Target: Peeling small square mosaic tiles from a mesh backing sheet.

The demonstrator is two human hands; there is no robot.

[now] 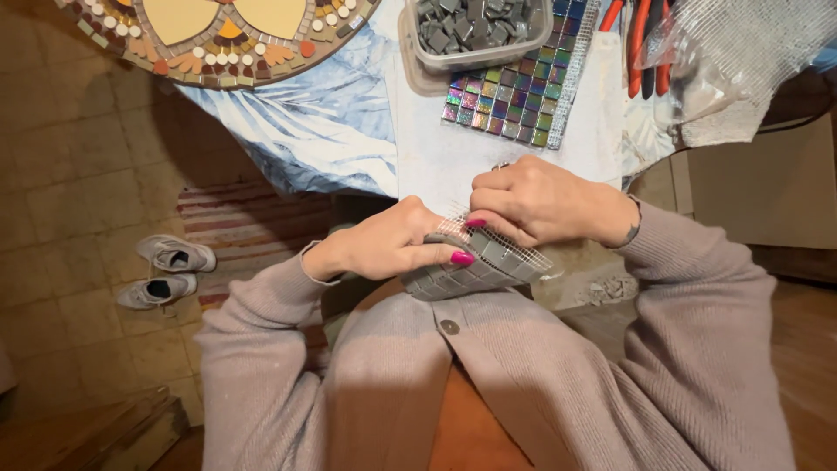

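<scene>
A sheet of small grey mosaic tiles on white mesh backing (479,269) is bent over in front of my chest. My left hand (384,246) grips its near left side, thumb pressed on the tiles. My right hand (540,202) pinches the mesh edge at the top of the sheet with curled fingers. Both sleeves are pale mauve knit.
On the cloth-covered table (349,131) lie an iridescent tile sheet (510,96), a clear plastic tub of grey tiles (479,30), red-handled nippers (645,44), loose mesh (741,52) and a round mosaic panel (218,39). Two grey shoes (166,270) sit on the tiled floor at left.
</scene>
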